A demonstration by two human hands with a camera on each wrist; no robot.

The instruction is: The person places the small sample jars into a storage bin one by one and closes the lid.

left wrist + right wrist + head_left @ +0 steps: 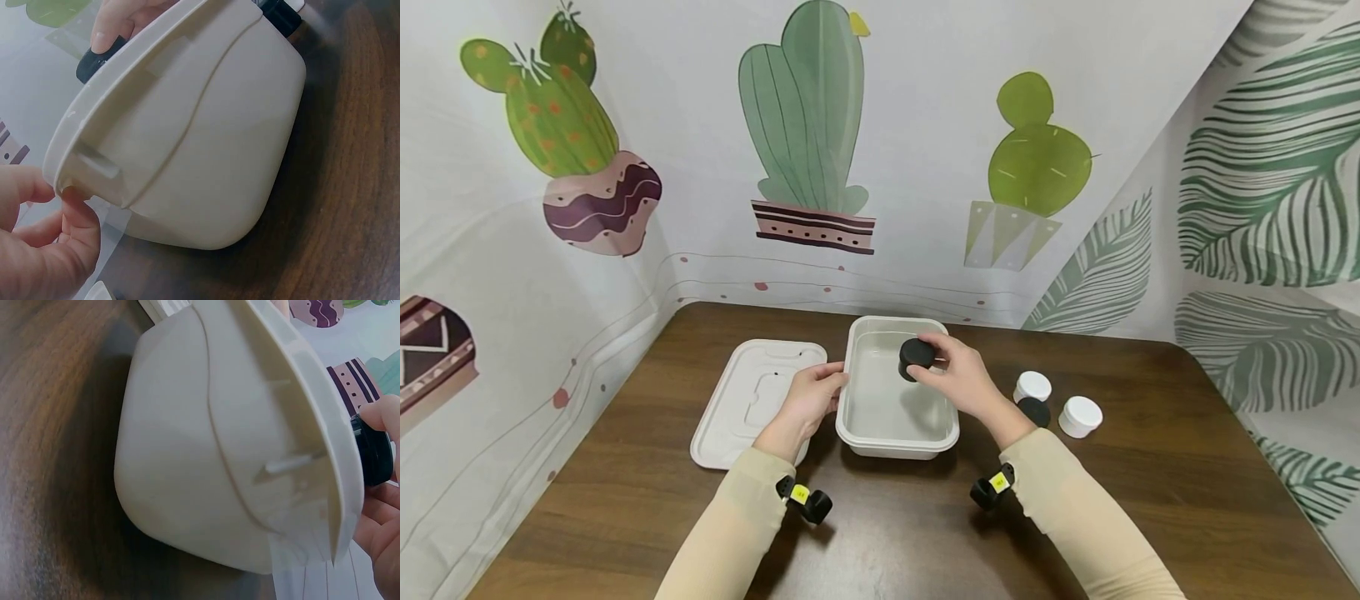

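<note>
A pale grey plastic storage box (878, 417) sits without its lid on the brown table. The left hand (805, 402) grips the box's left rim; in the left wrist view, thumb and fingers pinch the rim near its corner. Between thumb and fingers, the right hand (964, 379) holds a small round black jar (917, 353) over the inside of the box, toward its right side. From the right wrist view, that black jar (374, 452) appears just past the box rim, partly hidden by it. No other thing shows inside the box.
A matching flat lid (730, 421) lies left of the box, partly beneath the left forearm. Right of the box stand two white jars (1033, 385) (1081, 417) and another black jar (1034, 411), close to the right wrist. Behind the table hangs a cactus-print cloth (925, 150).
</note>
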